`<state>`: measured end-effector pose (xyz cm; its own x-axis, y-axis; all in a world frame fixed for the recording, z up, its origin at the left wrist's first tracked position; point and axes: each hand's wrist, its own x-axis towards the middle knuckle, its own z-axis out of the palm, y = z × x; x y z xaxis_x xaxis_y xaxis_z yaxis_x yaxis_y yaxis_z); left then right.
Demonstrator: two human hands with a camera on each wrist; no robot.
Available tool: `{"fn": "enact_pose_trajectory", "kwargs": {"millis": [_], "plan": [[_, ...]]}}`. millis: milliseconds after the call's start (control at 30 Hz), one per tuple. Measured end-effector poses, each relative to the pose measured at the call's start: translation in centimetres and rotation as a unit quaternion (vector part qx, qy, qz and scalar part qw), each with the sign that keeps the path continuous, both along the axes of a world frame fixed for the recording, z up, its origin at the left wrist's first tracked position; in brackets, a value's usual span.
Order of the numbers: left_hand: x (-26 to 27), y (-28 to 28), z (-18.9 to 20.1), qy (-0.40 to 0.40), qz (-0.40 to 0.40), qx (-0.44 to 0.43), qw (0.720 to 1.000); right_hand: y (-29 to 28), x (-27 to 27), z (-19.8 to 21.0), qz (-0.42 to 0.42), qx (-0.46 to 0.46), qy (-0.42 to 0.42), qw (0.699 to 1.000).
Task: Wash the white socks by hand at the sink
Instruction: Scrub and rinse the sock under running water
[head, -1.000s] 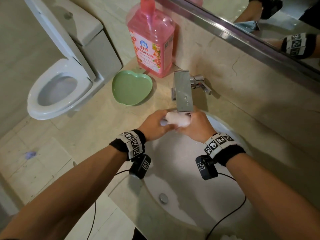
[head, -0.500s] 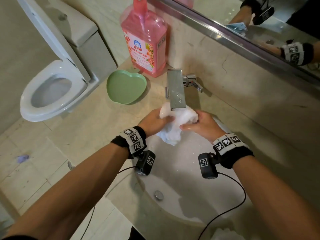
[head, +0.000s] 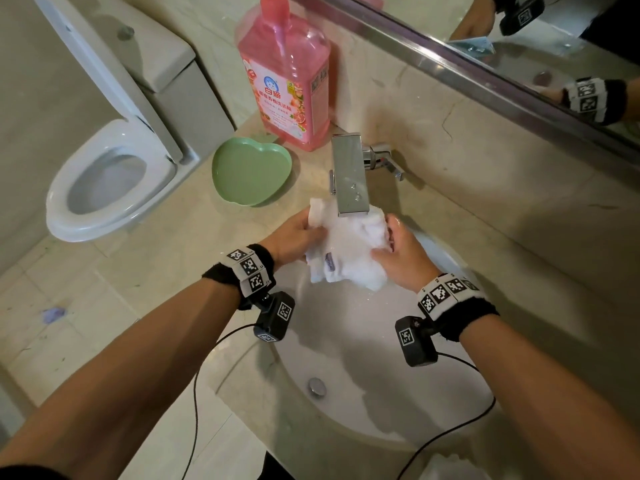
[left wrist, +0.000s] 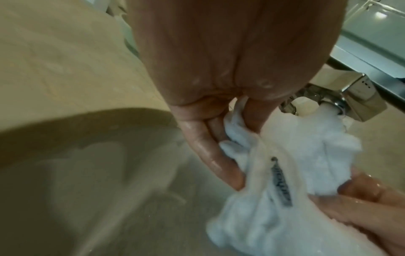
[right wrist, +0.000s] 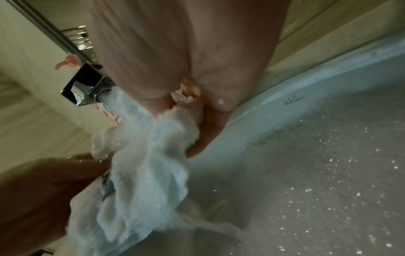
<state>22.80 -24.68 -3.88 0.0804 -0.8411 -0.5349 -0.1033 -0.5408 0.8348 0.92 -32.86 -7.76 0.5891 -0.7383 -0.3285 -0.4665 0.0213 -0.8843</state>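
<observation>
White sock point(head: 346, 249) stretched between left hand point(head: 294, 237) and right hand point(head: 398, 254), fingers of both curled round opposite edges, directly under faucet point(head: 349, 174), above sink point(head: 363, 358); likely spread so running water rinses fabric.

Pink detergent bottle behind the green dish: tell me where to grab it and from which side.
Grip the tall pink translucent detergent bottle around its narrow pump neck, probably with the left hand, coming from the front-left. The body looks too broad for one hand, the marble wall sits close behind, and the square chrome faucet crowds its right side. The green heart-shaped dish lies low in front, so reach over it.
</observation>
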Motion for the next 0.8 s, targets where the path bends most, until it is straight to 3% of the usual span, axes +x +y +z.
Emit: {"fn": "enact_pose_trajectory", "kwargs": {"millis": [100, 200, 367, 400, 467, 533, 567, 667, 800], "plan": [[0.4, 0.5, 0.0, -0.006, 0.001, -0.009, 1.0, -0.4, 0.3, 0.7, -0.025, -0.023, -0.036, 0.999], [0.9, 0.8, 0.6, 0.049, 0.014, 0.018, 0.999, -1.0, 0.6, 0.9, -0.024, -0.031, -0.058, 0.998], [1.5, 0.7, 1.7, 0.14, -0.045, 0.084, 0.986, -1.9, 0.7, 1.0, -0.007, -0.056, -0.063, 0.996], [1.3, 0.4, 1.8, 0.114, -0.057, 0.085, 0.988, -1.8, 0.8, 1.1, -0.009, -0.049, -0.063, 0.997], [0.9, -0.4, 1.3, -0.045, -0.109, 0.059, 0.991, -1.7, 0.9, 1.3, -0.013, -0.014, -0.075, 0.997], [0.2, -1.1, 0.4, -0.231, -0.162, 0.021, 0.959, -1.5, 0.8, 1.7, -0.021, 0.048, -0.098, 0.994], [-0.2, -1.4, 0.2, -0.27, -0.168, 0.007, 0.948, -1.5, 0.7, 1.8, -0.018, 0.072, -0.107, 0.992], [-0.9, -2.2, -0.4, -0.298, -0.174, -0.023, 0.938, -1.4, 0.7, 2.3, 0.003, 0.074, -0.093, 0.993], [-1.1, -2.9, -0.9, -0.296, -0.206, -0.007, 0.933, -1.6, 0.5, 2.1, 0.012, -0.028, -0.024, 0.999]]}}
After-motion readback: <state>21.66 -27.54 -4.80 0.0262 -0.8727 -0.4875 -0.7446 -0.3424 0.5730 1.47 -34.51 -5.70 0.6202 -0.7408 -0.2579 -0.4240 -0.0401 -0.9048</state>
